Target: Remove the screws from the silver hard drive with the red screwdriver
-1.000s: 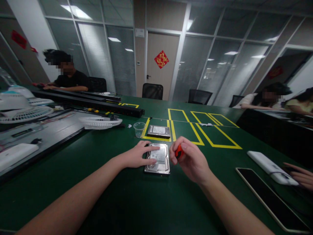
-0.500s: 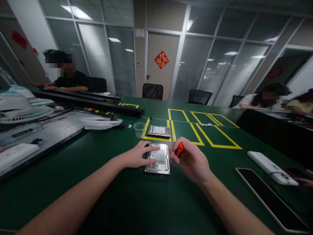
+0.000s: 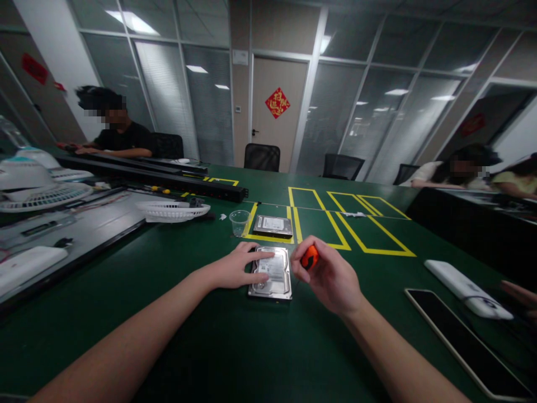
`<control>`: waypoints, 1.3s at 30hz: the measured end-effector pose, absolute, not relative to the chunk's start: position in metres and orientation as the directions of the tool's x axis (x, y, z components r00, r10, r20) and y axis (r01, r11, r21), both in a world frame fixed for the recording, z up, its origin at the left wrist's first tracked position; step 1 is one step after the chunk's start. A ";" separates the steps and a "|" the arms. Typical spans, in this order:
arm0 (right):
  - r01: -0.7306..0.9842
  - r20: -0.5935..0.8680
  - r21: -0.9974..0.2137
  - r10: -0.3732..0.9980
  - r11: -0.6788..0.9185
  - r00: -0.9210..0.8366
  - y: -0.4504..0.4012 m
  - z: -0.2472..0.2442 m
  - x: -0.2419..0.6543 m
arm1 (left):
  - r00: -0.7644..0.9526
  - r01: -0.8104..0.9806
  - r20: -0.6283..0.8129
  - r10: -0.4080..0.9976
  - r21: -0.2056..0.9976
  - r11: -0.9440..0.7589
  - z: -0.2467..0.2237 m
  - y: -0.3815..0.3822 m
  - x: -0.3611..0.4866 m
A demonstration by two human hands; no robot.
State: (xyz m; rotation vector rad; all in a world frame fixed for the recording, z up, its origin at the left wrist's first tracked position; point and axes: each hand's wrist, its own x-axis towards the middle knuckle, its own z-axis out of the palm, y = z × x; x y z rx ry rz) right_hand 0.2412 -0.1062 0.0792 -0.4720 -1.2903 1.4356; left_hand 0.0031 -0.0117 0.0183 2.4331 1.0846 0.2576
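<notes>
A silver hard drive (image 3: 279, 274) lies flat on the green table (image 3: 201, 336). My left hand (image 3: 237, 266) rests on its left side, fingers spread over the label and edge. Just right of the drive, my right hand (image 3: 327, 271) is wrapped round an orange and black tool handle (image 3: 309, 257); the tool's tip cannot be made out. Behind these, a second hard drive (image 3: 272, 225) sits within yellow tape, with a clear plastic cup (image 3: 239, 223) at its left.
White fan parts (image 3: 173, 210) and a large metal panel (image 3: 104, 224) are at left, near long black bars (image 3: 168, 178). A phone (image 3: 465, 341) and white power strip (image 3: 465, 288) lie at right. People sit across and at the right.
The orange handle has turned within my right hand. My left hand and the drive have stayed put. At the right edge, another person's hand has shifted and the dark object near it is gone from view.
</notes>
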 end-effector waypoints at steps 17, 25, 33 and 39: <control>-0.470 0.378 -0.861 0.862 0.195 -0.336 -0.106 0.077 0.241 | 0.679 0.641 0.012 0.734 0.478 -0.600 0.013 -0.009 0.002; -0.463 0.409 -0.858 0.843 0.224 -0.350 -0.105 0.072 0.242 | 0.685 0.633 0.040 0.728 0.462 -0.621 0.009 -0.007 0.002; -0.457 0.403 -0.863 0.842 0.218 -0.359 -0.105 0.074 0.242 | 0.679 0.651 -0.016 0.734 0.476 -0.591 0.017 -0.010 0.003; -0.447 0.383 -0.870 0.857 0.209 -0.344 -0.104 0.074 0.242 | 0.684 0.641 0.013 0.730 0.467 -0.609 0.014 -0.009 0.002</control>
